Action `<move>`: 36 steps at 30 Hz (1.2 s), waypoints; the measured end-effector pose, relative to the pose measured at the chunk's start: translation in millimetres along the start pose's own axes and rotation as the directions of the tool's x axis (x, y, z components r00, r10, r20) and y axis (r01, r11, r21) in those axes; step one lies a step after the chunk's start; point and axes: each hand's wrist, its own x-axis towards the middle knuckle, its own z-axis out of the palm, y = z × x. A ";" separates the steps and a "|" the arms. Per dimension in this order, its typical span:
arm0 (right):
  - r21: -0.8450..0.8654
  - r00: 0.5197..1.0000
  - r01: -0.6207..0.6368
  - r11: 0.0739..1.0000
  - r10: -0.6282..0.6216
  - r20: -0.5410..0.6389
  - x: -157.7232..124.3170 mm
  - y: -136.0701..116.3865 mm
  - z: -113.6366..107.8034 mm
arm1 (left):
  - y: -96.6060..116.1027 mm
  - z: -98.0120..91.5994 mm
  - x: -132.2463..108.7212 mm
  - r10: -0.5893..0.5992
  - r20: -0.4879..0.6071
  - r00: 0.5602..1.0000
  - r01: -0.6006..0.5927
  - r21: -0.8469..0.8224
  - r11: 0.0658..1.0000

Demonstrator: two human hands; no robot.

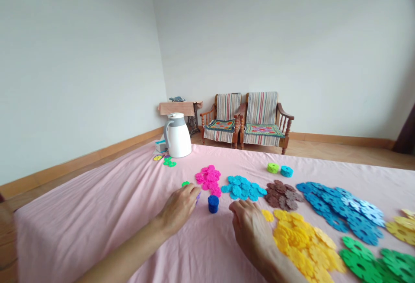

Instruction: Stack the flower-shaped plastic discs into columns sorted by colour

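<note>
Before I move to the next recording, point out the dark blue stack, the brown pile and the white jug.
Dark blue stack (213, 205): head view, on its side.
Brown pile (281, 195): head view, on discs near its middle.
White jug (180, 140): head view, on its white body.

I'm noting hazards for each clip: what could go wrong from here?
The dark blue stack stands between the left hand and right hand, so either might knock it over. The right hand is beside the yellow pile and could scatter it. The brown pile lies right beside the light blue pile, so colours might mix.
</note>
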 end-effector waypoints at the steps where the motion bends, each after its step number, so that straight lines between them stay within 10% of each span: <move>1: 0.001 1.000 -0.001 1.000 0.001 -0.001 -0.2 0.0 0.5 | -0.2 2.3 -1.0 -0.013 0.009 1.000 0.013 0.015 1.000; 36: 0.002 1.000 0.015 1.000 -0.015 0.010 -2.1 1.1 0.4 | 2.3 -14.0 -7.5 -0.103 0.068 0.992 0.105 -0.022 0.994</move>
